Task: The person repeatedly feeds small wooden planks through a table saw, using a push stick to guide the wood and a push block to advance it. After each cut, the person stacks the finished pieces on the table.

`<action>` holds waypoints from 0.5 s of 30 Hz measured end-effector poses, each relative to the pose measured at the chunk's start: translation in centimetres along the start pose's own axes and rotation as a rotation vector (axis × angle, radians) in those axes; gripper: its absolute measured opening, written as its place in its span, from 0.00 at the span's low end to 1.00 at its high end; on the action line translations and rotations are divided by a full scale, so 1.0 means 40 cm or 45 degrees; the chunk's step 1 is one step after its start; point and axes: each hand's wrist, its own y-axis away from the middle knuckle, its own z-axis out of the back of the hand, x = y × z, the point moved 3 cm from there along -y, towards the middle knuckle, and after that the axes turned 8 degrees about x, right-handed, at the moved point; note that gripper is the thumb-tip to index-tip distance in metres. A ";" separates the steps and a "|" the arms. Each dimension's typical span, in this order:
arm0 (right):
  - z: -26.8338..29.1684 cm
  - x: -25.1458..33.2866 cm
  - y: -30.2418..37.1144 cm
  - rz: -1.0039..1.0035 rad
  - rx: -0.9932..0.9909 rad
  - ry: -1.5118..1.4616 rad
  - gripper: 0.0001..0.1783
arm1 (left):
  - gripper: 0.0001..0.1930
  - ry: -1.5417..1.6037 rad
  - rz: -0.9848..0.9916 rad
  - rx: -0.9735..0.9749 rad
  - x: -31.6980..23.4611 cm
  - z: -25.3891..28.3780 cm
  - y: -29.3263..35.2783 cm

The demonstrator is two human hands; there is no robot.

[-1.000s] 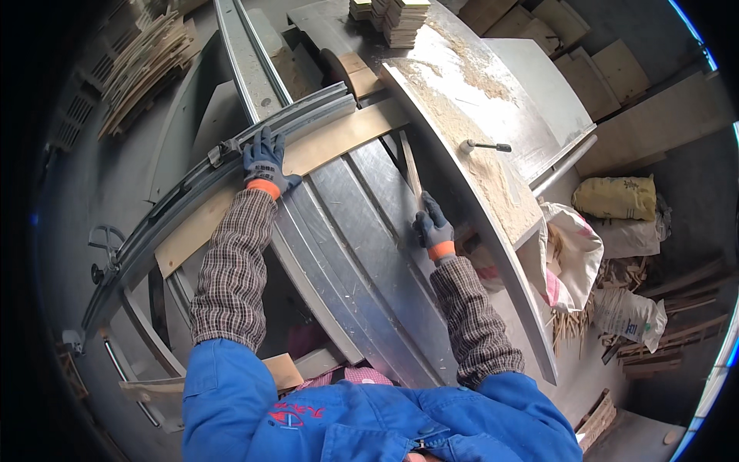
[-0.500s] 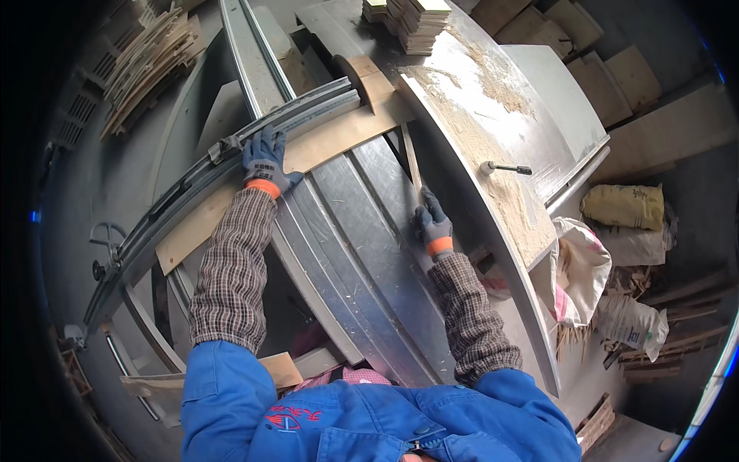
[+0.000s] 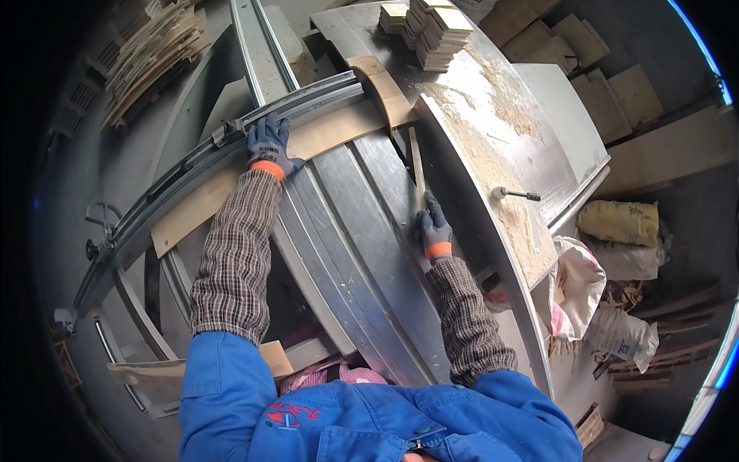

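My left hand [image 3: 269, 146], in a grey-blue work glove with an orange cuff, holds a long plywood board [image 3: 331, 131] against a metal fence [image 3: 308, 96]. Its fingers reach over the fence and its thumb points right. My right hand [image 3: 435, 223], gloved alike, is closed around the near end of a thin wooden stick [image 3: 417, 162]. The stick points away from me, beside the dark gap at the right edge of the grooved metal sliding table [image 3: 346, 208]. A curved wooden piece [image 3: 381, 88] arches at the board's right end. No saw blade can be made out.
Right of the gap, a metal table [image 3: 527, 115] carries sawdust, a black-handled lever [image 3: 516, 194] and stacked wooden pieces [image 3: 439, 35]. A white sack [image 3: 573, 292] and yellow sack [image 3: 620, 223] lie farther right. Plywood strips [image 3: 154, 58] are piled at far left.
The board's right end now sits farther left, apart from the edge of the right table. Both hands keep their holds, and the stick's far end shows more fully. The view has shifted slightly.
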 end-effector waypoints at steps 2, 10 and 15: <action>0.012 -0.016 0.035 -0.036 -0.012 -0.053 0.28 | 0.58 -0.033 0.025 -0.025 0.006 0.009 -0.007; 0.075 -0.122 0.157 -0.013 -0.172 -0.253 0.28 | 0.59 -0.003 0.035 0.052 -0.020 -0.009 0.010; 0.101 -0.155 0.174 0.173 -0.198 -0.144 0.29 | 0.59 -0.007 0.038 0.045 -0.048 -0.002 0.051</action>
